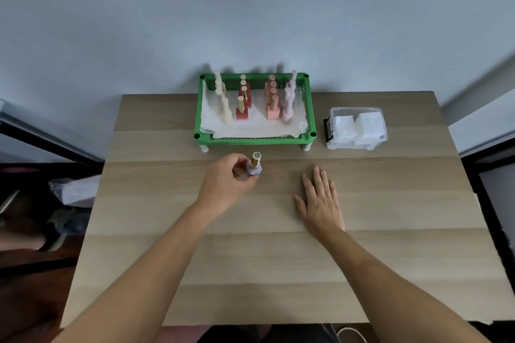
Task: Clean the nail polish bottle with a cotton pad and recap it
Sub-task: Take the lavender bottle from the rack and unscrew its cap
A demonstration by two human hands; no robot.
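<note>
A small lilac nail polish bottle (pixel 254 170) with a gold cap stands upright on the wooden table (pixel 278 259), just in front of the green tray. My left hand (pixel 225 184) grips its body from the left, fingers curled around it. The cap is on the bottle. My right hand (pixel 320 203) lies flat on the table to the right of the bottle, palm down, fingers spread, holding nothing. White cotton pads fill a clear plastic box (pixel 356 128) at the back right.
A green plastic tray (pixel 255 140) on short white legs stands at the back centre, lined with white paper and holding several rows of cream, red, peach and pink bottles. A wall rises right behind it. Dark furniture and bags lie beside the table's left edge.
</note>
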